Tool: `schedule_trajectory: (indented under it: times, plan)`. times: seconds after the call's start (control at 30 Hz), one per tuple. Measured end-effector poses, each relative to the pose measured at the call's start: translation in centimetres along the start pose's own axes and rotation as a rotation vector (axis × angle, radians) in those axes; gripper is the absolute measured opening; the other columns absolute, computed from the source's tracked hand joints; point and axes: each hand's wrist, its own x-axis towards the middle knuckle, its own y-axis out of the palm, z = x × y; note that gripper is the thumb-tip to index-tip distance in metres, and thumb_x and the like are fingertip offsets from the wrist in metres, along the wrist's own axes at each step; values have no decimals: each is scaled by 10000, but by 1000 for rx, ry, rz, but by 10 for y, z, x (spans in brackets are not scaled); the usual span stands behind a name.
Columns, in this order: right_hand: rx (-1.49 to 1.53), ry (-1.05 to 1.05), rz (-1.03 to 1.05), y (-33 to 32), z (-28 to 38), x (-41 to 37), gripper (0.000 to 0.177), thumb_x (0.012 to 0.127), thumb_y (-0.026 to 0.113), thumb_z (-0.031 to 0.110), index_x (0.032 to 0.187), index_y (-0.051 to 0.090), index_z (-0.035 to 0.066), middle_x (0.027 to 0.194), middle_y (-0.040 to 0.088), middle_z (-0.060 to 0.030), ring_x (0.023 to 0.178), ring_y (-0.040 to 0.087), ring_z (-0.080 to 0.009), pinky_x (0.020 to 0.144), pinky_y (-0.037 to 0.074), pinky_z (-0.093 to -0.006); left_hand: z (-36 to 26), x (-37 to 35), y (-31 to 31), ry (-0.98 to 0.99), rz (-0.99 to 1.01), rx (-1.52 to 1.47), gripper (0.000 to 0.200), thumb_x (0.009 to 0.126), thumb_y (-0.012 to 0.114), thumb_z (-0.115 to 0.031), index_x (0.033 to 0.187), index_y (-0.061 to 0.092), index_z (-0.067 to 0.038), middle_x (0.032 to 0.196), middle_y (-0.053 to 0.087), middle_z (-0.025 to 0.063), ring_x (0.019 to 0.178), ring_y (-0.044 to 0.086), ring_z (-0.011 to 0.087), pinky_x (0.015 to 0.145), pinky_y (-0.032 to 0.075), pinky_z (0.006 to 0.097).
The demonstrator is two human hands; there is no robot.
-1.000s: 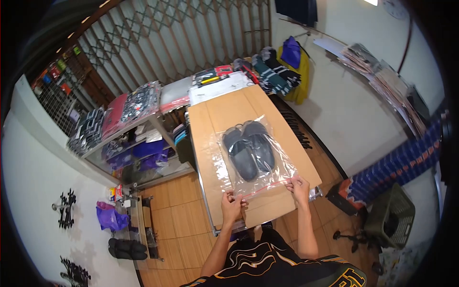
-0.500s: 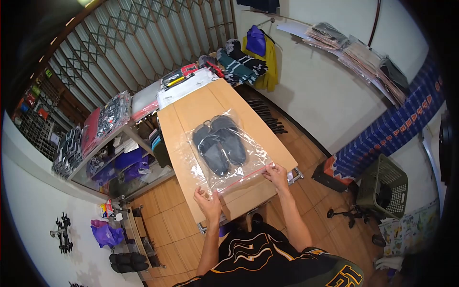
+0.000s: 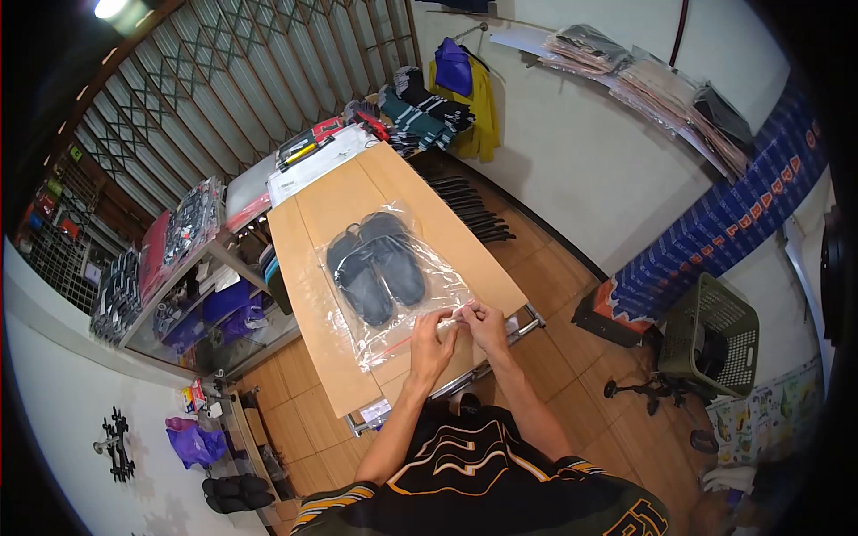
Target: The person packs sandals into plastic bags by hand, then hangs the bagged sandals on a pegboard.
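Observation:
A clear plastic bag (image 3: 375, 344) with a red strip along its near edge lies on the wooden table (image 3: 304, 357). Inside it a pair of dark grey slippers (image 3: 391, 270) rests side by side. My left hand (image 3: 432, 344) is closed at the bag's near edge, its fingers bent on the plastic. Right beside it, my right hand (image 3: 483, 323) pinches the bag's near right corner. The two hands are almost touching.
Papers (image 3: 313, 165) and folded clothes (image 3: 420, 121) are beyond the table. A glass cabinet (image 3: 206, 313) stands at left. On the right are a blue patterned column (image 3: 715, 219), an orange-black box (image 3: 608, 313) and a green basket (image 3: 715, 344).
My left hand has moved right along the bag's near edge, from its left corner to beside my right hand. The camera view has shifted, so the table appears farther left.

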Motion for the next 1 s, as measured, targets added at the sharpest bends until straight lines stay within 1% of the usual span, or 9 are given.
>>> schedule_trajectory:
  times: [0.07, 0.1, 0.23, 0.33, 0.67, 0.73, 0.87, 0.93, 1.0]
  plan:
    - [8, 44, -31, 1, 2, -3, 126, 964, 595, 102, 955, 648, -12, 884, 691, -59, 796, 671, -125, 727, 568, -247, 2, 9, 7, -33, 50, -51, 299, 795, 739, -80, 1076, 649, -30, 971, 691, 119, 922, 624, 265, 711, 524, 352]
    - [14, 88, -59, 2, 4, -5, 120, 962, 596, 94, 953, 642, -17, 884, 690, -59, 797, 672, -127, 729, 570, -251, 5, 12, 10, 23, 31, -29, 289, 809, 730, -51, 1084, 649, -25, 952, 703, 130, 879, 658, 255, 686, 541, 336]
    - [3, 35, -44, 5, 10, -7, 117, 960, 602, 96, 966, 631, -17, 904, 691, -77, 794, 676, -143, 746, 579, -267, 12, 18, 14, -62, 46, -108, 279, 830, 714, -20, 1098, 641, 6, 913, 703, 159, 815, 690, 206, 718, 551, 309]
    - [17, 35, -33, 5, 13, -9, 122, 955, 612, 94, 972, 624, -26, 914, 691, -92, 804, 681, -152, 749, 581, -271, 13, 21, 13, -124, 91, -212, 229, 854, 694, -41, 1072, 639, 3, 893, 706, 170, 781, 702, 244, 668, 545, 337]
    - [-27, -18, 29, 3, 9, -12, 135, 953, 609, 66, 1003, 599, -59, 961, 691, -126, 881, 686, -177, 781, 560, -263, 7, 30, 3, -188, 139, -122, 203, 877, 677, -39, 1048, 579, 9, 855, 702, 165, 745, 695, 210, 618, 522, 322]
    - [-46, -31, 33, 5, 14, -14, 136, 960, 596, 65, 1012, 595, -61, 962, 692, -124, 888, 684, -173, 774, 559, -265, 7, 31, 4, -173, 123, -160, 193, 875, 682, -39, 998, 535, -13, 821, 681, 108, 711, 625, 122, 577, 467, 278]
    - [-38, -43, 31, 8, 20, -17, 137, 966, 584, 66, 1016, 589, -61, 957, 690, -123, 880, 685, -171, 774, 556, -266, 20, 33, 10, -155, 106, -171, 180, 882, 664, -28, 960, 501, -19, 784, 641, 100, 717, 610, 120, 597, 463, 271]
    - [-125, -25, 15, 7, 18, -16, 132, 972, 571, 62, 1017, 583, -61, 950, 688, -122, 880, 686, -170, 775, 557, -270, 23, 35, 9, -164, 128, -122, 163, 890, 641, -23, 963, 497, 0, 812, 647, 146, 707, 648, 215, 604, 491, 333]
    - [-114, -28, 15, 6, 19, -17, 125, 973, 567, 58, 1013, 579, -60, 946, 687, -122, 881, 686, -170, 768, 560, -273, 19, 35, 9, -132, 132, -105, 165, 885, 645, -23, 966, 504, 3, 813, 647, 149, 707, 644, 224, 605, 489, 335]
